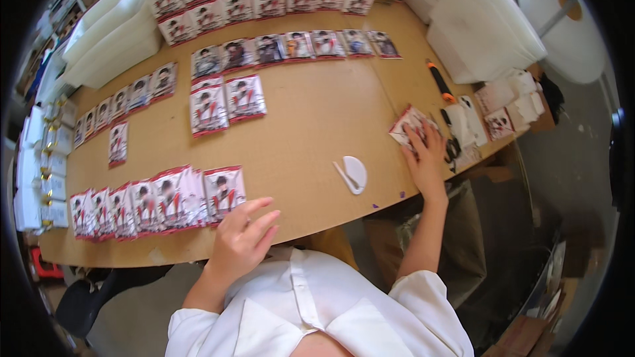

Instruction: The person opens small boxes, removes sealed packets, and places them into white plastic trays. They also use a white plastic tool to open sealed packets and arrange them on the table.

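Note:
My left hand hovers at the table's near edge, its fingers loosely bent and apart, with nothing in it. Just beyond it lies a red-and-white card packet, at the right end of a row of overlapping card packets. At the right side, my right hand rests with spread fingers over another red-and-white packet, covering part of it. Between the hands lies a white, rounded letter-opener-like cutter. Black-handled scissors lie right beside my right hand.
Two packet stacks stand mid-table. Rows of packets and stacked printed boxes lie beyond. An orange-black utility knife lies near white plastic bins. Wrappers crowd the right edge; more bins stand left.

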Motion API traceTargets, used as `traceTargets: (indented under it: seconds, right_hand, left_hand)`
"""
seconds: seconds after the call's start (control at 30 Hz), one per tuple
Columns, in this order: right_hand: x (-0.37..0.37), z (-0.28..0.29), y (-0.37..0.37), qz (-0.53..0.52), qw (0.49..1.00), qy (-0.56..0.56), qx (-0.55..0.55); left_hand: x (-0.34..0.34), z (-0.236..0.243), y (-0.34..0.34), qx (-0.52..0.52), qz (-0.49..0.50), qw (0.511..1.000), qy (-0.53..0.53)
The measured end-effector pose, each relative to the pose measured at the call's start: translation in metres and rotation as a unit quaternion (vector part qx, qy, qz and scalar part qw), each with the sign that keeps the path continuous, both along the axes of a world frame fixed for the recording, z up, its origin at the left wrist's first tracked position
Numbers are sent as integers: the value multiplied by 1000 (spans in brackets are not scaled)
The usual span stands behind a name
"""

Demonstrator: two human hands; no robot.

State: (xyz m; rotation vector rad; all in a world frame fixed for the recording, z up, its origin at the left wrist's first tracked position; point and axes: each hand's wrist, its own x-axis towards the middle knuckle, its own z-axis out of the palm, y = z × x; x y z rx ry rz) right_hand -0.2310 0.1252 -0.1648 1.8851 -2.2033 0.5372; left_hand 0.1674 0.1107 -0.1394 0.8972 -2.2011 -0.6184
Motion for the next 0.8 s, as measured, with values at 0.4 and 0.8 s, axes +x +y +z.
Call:
traceTargets:
  seconds: [0.4, 0.8]
  right_hand:
    - [105, 30, 5, 142, 974, -151, -89]
    - [145, 17, 15, -33, 991, -123, 37]
  left_hand:
    - [22, -7, 5, -79, 121, 944, -297]
    - [-21, -6, 8, -39, 149, 965, -210]
